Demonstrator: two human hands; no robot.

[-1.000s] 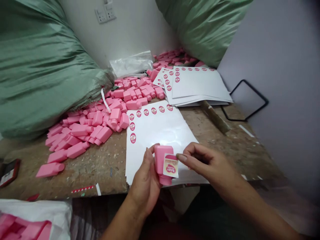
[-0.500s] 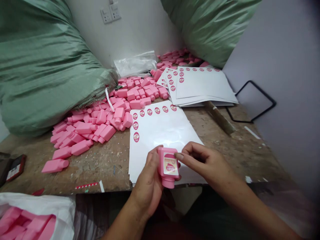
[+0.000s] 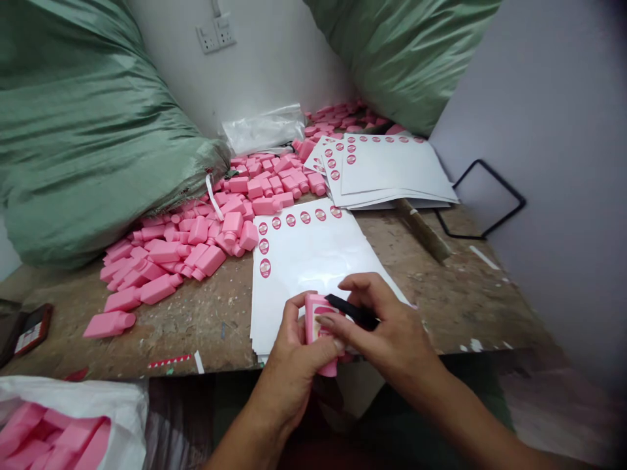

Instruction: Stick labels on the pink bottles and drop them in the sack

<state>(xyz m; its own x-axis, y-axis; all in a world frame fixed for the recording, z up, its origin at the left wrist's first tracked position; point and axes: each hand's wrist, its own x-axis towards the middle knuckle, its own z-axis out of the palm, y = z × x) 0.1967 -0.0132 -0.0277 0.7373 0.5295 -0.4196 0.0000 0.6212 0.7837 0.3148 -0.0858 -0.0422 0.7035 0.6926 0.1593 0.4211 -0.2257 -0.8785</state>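
Head view: left hand (image 3: pixel 289 372) clamped on pink plastic bottle (image 3: pixel 314 320), over sticker sheet (image 3: pixel 304 261).
Right hand (image 3: pixel 386 326) pinches black strip (image 3: pixel 353 311) against bottle; oval stickers (image 3: pixel 265 267) too small to read.

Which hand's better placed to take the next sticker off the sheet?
Right hand, probably. The left hand sits nearer the stickers but wraps the pink bottle; the right hand only pinches a black strip and lies over the white sheet.
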